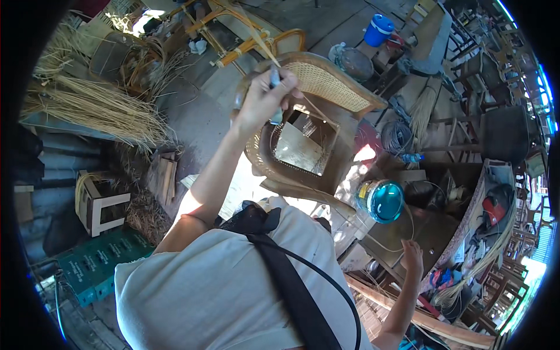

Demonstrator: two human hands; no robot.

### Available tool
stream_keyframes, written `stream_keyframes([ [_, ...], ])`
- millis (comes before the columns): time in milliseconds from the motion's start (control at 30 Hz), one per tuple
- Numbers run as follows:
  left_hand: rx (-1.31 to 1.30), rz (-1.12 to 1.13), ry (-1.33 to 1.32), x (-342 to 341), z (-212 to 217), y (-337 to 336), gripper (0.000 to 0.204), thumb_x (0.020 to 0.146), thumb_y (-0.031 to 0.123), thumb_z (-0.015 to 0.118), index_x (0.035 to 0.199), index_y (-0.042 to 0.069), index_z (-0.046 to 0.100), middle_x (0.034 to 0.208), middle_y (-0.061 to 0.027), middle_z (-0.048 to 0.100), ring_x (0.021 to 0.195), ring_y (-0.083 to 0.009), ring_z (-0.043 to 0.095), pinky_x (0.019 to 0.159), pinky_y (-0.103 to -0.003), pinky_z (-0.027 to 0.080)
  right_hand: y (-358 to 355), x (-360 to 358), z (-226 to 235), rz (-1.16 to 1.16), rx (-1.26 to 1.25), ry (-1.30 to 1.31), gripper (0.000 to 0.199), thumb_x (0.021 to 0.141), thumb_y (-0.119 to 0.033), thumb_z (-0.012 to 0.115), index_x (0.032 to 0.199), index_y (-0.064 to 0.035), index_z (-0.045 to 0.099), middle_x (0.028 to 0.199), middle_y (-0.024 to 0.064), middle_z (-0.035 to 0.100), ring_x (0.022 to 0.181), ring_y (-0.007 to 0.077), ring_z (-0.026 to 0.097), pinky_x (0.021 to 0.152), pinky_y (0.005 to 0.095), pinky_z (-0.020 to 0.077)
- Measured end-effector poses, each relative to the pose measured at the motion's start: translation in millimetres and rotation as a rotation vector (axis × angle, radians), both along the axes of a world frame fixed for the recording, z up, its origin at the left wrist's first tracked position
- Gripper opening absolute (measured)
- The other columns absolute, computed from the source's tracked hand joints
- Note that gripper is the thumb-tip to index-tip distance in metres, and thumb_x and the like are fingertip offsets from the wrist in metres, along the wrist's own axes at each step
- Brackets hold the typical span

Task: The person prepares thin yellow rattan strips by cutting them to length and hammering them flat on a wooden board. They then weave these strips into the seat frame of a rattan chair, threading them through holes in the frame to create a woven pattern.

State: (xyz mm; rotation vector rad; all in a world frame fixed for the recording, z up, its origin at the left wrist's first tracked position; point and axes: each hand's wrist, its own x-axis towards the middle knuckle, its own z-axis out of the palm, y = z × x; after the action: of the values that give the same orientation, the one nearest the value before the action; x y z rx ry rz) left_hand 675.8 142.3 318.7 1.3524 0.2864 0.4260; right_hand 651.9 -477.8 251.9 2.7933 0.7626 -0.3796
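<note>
My left hand is raised over a wooden armchair and closed round a tool with a blue-grey handle. A thin pale cane strip passes by the same hand. The chair has a woven cane back panel; its seat is an open frame with small holes along the rim. Low on the right, my right hand is closed, its fingers pinched at a thin curved cane strand. Between my right hand and the chair stands a clear tub with blue-green contents.
Bundles of loose cane lie at the left, above a green crate. A bent rattan frame and a blue bucket stand beyond the chair. At the right are a cluttered box and several dark chairs.
</note>
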Motion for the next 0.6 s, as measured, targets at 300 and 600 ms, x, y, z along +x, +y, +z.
stream_keyframes([
  [300,0.0,-0.575,0.048,-8,2,-184,0.018,0.096,0.023,0.057,0.1,0.005,0.059,0.08,0.0004,0.062,0.069,-0.0036,0.056,0.056,-0.02,0.045,238,122,109,0.038,1.186,0.586,0.034,0.096,-0.013,0.055,0.128,-0.0023,0.053,0.117,0.0125,0.063,0.109,0.0173,0.059,0.09,0.0294,0.0464],
  [600,-0.028,-0.098,0.049,19,-18,-299,0.019,0.094,0.023,0.059,0.101,0.005,0.062,0.082,0.0022,0.061,0.062,-0.0025,0.052,0.054,-0.019,0.042,254,196,126,0.382,1.426,0.134,0.023,0.092,-0.015,0.057,0.112,-0.0049,0.063,0.071,0.0075,0.058,0.062,0.0169,0.058,0.061,0.0295,0.0481],
])
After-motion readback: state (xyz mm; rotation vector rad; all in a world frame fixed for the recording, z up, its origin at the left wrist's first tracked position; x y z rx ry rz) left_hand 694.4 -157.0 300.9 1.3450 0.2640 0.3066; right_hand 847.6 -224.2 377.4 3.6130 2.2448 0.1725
